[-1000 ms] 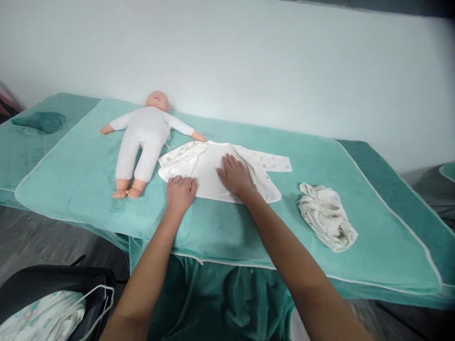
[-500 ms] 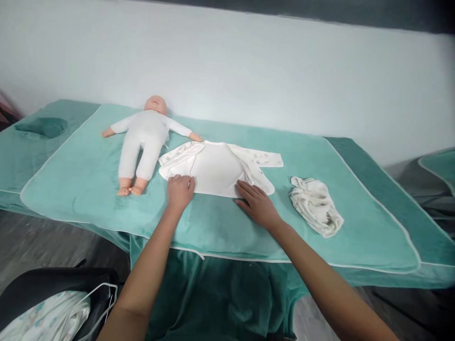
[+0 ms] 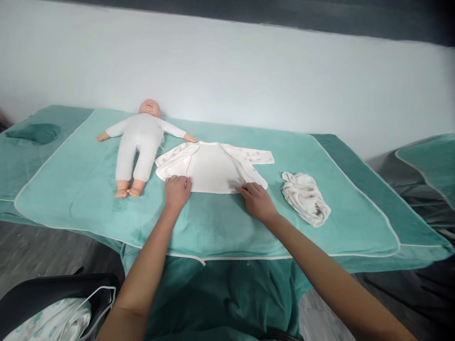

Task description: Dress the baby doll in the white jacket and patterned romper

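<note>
A white baby shirt [image 3: 213,166] with printed sleeves lies spread open on the green mat [image 3: 220,227]. My left hand [image 3: 177,193] is closed at its lower left edge, fingers curled on the cloth. At the lower right, my right hand [image 3: 259,200] pinches the front panel near the hem with thumb and fingertips. A baby doll [image 3: 140,142] in a white suit lies on its back to the left, one hand touching or nearly touching the shirt's left shoulder. To the right sits a crumpled white printed cloth [image 3: 306,199].
The mat lies on a green-covered table [image 3: 408,227] against a pale wall [image 3: 227,71]. A black chair [image 3: 53,286] at the lower left holds a patterned white cloth [image 3: 53,319] and a white hanger [image 3: 103,289]. Another green-covered surface [image 3: 430,161] stands at the right.
My right hand has gone from lying flat with fingers stretched on the shirt to pinching its edge. My left hand stays at the left edge. The view has shifted slightly.
</note>
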A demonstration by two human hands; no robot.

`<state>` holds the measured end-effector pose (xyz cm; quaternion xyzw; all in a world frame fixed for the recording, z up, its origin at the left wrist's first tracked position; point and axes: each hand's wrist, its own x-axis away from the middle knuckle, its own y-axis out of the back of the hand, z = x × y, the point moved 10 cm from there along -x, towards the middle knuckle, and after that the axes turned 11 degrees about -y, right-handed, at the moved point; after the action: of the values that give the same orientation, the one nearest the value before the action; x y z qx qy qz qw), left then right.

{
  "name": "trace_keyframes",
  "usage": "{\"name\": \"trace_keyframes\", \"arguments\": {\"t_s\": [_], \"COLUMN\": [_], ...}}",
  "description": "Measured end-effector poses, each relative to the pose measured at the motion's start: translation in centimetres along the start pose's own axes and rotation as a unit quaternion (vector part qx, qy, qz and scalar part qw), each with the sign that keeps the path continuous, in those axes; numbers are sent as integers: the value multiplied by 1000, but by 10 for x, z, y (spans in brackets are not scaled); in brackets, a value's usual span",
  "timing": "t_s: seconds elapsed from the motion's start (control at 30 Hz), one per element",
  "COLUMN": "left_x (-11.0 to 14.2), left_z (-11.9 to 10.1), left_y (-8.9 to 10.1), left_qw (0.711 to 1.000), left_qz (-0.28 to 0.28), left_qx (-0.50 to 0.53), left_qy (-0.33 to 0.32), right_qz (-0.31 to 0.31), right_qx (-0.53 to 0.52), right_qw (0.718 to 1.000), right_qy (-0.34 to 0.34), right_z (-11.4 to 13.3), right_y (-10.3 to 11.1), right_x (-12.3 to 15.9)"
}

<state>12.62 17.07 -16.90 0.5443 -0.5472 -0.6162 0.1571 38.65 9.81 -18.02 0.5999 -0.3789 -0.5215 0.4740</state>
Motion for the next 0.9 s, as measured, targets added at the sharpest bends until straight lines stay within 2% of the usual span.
{"name": "trace_keyframes", "arguments": {"t_s": [0.13, 0.23, 0.37, 0.5, 0.63, 0.73, 0.9], "left_x": [2, 2, 1, 1, 2, 3, 2], "left_z": [-1, 0, 0, 2, 7, 10, 7], "left_y": [0, 0, 0, 1, 2, 2, 7], "left_qw": [1000, 1000, 1000, 1000, 999, 998, 996], "left_qz": [-7, -11, -14, -23, -40, -53, -62], "left_qx": [4, 5, 3, 8, 16, 27, 52], "left_qy": [-2, 1, 5, 9, 22, 35, 40], "right_qz": [-8, -30, -49, -11, 63, 82, 76], "right_qx": [-5, -29, -110, -176, -140, -96, -80], "right_qw": [1000, 998, 990, 979, 982, 986, 989], "right_qy": [-7, -41, -76, -100, -107, -110, -100], "right_z": [1, 5, 18, 31, 42, 46, 46], "right_y": [4, 13, 20, 1, -34, -49, -53], "right_x": [1, -2, -22, -68, -107, -113, -104]}}
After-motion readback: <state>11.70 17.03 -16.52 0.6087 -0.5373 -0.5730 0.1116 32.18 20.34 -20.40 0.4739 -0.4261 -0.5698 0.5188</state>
